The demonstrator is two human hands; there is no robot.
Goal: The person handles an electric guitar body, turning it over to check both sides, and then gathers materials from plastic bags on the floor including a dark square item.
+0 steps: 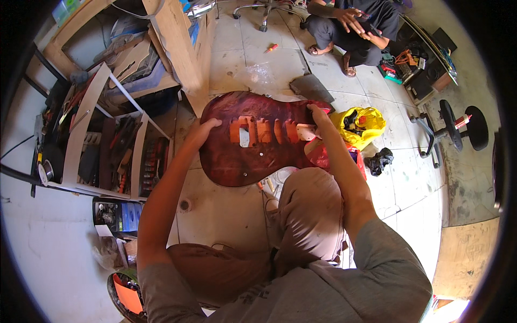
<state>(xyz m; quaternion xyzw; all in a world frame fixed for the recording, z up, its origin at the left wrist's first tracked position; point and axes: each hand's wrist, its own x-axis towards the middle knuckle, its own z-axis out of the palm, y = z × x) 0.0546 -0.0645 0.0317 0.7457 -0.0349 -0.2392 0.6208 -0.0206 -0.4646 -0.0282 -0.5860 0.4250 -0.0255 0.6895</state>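
Between my two hands is a dark red electric guitar body (215,156) with routed cavities showing orange wood along its middle. My left hand (203,131) grips its rounded left edge, thumb on the top face and fingers hidden underneath. At the upper right horn my right hand (319,117) is closed on the rim, its fingers mostly out of sight behind the wood. The body is held over the tiled floor in front of my bent knee (309,204). Through one cavity and a few small holes, light shows from below.
A yellow plastic bag (366,126) with things in it and a crumpled black bag (378,161) lie to the right. Shelves of tools (116,151) stand at left. Beyond, a person (353,27) squats holding a phone. A screwdriver (271,48) lies on the floor.
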